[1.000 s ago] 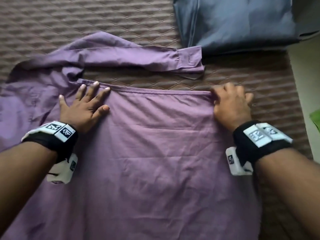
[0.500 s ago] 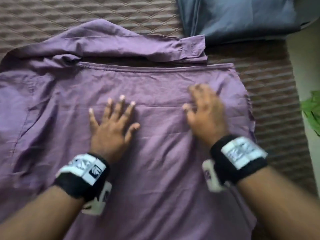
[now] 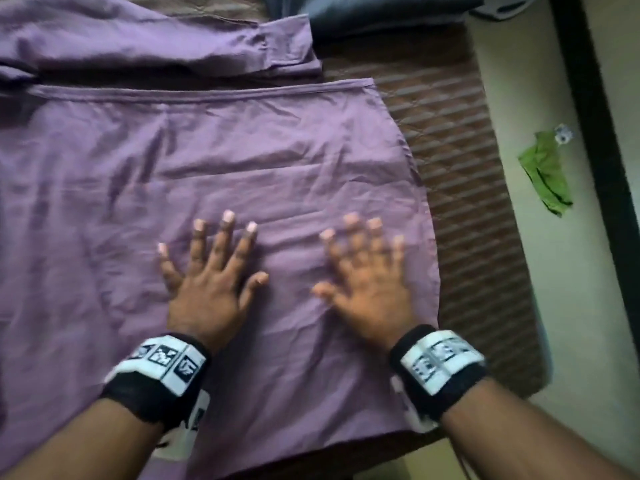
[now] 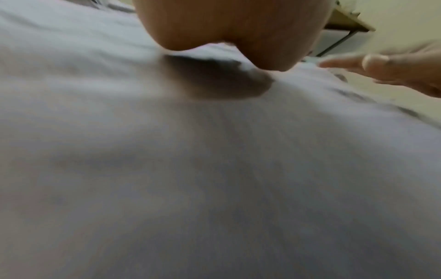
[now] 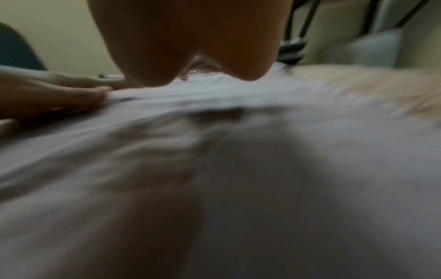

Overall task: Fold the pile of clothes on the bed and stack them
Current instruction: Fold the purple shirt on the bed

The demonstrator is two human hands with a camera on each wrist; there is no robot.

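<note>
A purple long-sleeved shirt [image 3: 214,161] lies spread flat on the bed, one sleeve [image 3: 166,46] stretched along its far edge with the cuff pointing right. My left hand [image 3: 211,268] lies palm down on the shirt's body with fingers spread. My right hand [image 3: 367,268] presses flat beside it, near the shirt's right edge. Both wrist views are blurred: the pale shirt cloth [image 4: 214,169] fills the left one under my palm, and the same fabric [image 5: 262,169] fills the right one. Neither hand holds anything.
A folded blue-grey garment [image 3: 374,12] lies at the far edge of the brown quilted bed cover [image 3: 457,161]. The bed's right edge borders a pale floor where a green scrap [image 3: 547,174] lies. A dark vertical frame [image 3: 595,150] stands further right.
Both hands have slid from the shirt's far edge back toward me across the cloth, smoothing it. My right hand let go of the edge it held and now lies flat.
</note>
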